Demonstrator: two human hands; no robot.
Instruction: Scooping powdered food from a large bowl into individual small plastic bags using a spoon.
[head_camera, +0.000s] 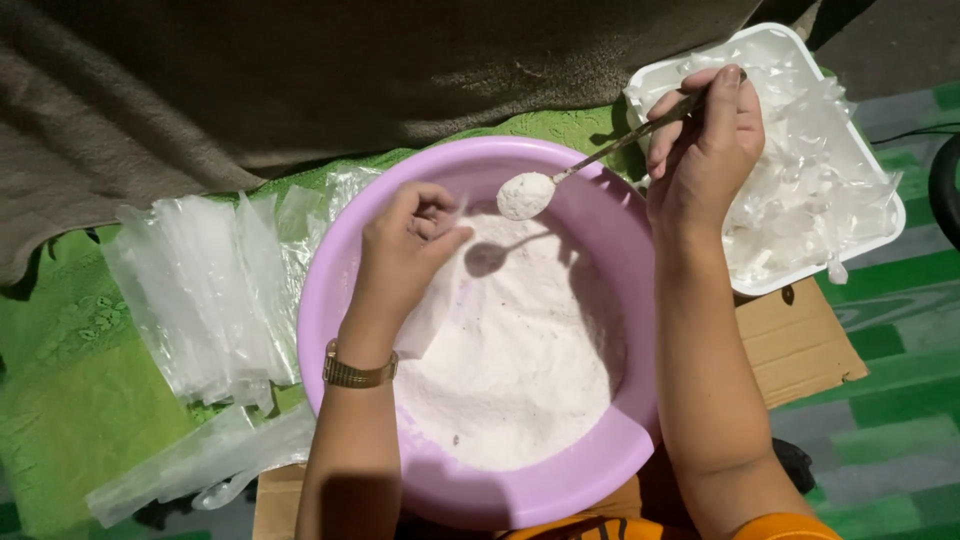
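A wide purple basin (330, 270) holds a heap of white powder (520, 360). My right hand (705, 145) grips a metal spoon (600, 155) whose bowl, heaped with powder, hangs over the basin's far side. My left hand (405, 255), with a gold watch on the wrist, pinches the mouth of a small clear plastic bag (432, 310) just left of the spoon bowl. The bag hangs down over the powder.
A pile of clear plastic bags (215, 290) lies left of the basin on green cloth (60, 400). A white foam tray (860, 240) with small filled clear packets sits at the right. Brown cardboard (800, 345) lies under the basin. A grey-brown blanket (250, 80) covers the far side.
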